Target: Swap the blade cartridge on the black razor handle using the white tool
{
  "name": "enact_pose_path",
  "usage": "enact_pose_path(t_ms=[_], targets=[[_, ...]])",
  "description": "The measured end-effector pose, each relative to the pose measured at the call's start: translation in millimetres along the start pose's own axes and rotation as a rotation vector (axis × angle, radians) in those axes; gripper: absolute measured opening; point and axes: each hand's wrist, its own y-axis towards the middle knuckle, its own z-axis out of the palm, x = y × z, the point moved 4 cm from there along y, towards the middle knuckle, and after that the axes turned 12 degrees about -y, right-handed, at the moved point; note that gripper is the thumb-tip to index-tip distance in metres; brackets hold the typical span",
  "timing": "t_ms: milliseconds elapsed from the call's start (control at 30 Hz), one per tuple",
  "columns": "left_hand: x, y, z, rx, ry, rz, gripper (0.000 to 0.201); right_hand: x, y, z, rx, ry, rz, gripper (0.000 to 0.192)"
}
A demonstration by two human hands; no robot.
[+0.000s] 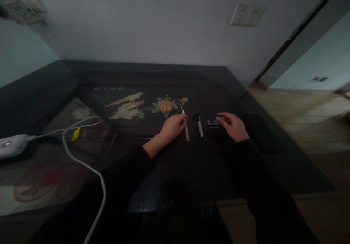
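My left hand [175, 124] is closed, its fingers pressed together over the middle of a slim, light-coloured flat tool [187, 133]. That tool lies lengthwise on the dark tabletop, with a notched far end and a small hole at its near end. Just right of it lies a razor [200, 127] with a dark head and a pale handle, touched by neither hand. At the right edge of a small clear plastic pack [213, 125] is my right hand [233, 126], fingers apart. Whether its fingertips touch the pack is hard to tell in the dim light.
The dark table [169, 171] bears a bird-and-flower inlay [164, 106]. A dark flat object [262, 133] lies at the right. To the left are a white power strip [12, 146], a white cable [82, 161] and a yellow tag [76, 134]. Behind rises a wall [142, 25] with sockets [247, 14].
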Motion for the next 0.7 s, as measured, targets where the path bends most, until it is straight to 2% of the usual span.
enact_pose_path(t_ms=[67,133,267,333,367,400,467,600,667,700], targets=[[-2.5,0.9,-6.2,-0.036,-0.092,-0.027,0.017,8.4,-1.2,-3.3,-0.054,0.073,0.032,0.048],[-6.0,0.0,-13.4,-0.066,-0.206,-0.066,0.017,28.7,-5.4,-1.3,-0.05,0.172,0.016,0.051],[-20.2,-16.8,-27.9,-0.079,-0.475,-0.12,0.026,98.1,-23.8,16.7,0.045,0.38,-0.14,0.042],[-30.3,-33.0,-34.8,-0.095,-0.575,-0.115,0.039,135.9,-36.2,30.3,0.165,0.596,-0.262,0.054],[-34.9,-42.0,-36.9,-0.09,-0.636,-0.113,0.044,151.3,-42.0,37.2,0.215,0.642,-0.297,0.063],[-38.3,-50.9,-38.2,-0.09,-0.792,-0.121,0.048,164.8,-47.5,43.9,0.262,0.678,-0.341,0.072],[-42.6,-67.0,-36.2,-0.013,-0.975,-0.155,0.049,185.6,-57.7,55.4,0.336,0.703,-0.467,0.085],[-39.5,-86.1,-30.5,0.111,-0.977,-0.161,0.052,201.7,-74.1,71.7,0.39,0.683,-0.594,0.089],[-35.8,-90.2,-30.6,0.107,-0.873,-0.124,0.056,202.1,-80.4,77.2,0.351,0.616,-0.537,0.078],[-33.6,-91.8,-32.3,0.06,-0.758,-0.115,0.054,202.4,-83.8,79.3,0.328,0.596,-0.508,0.07]])
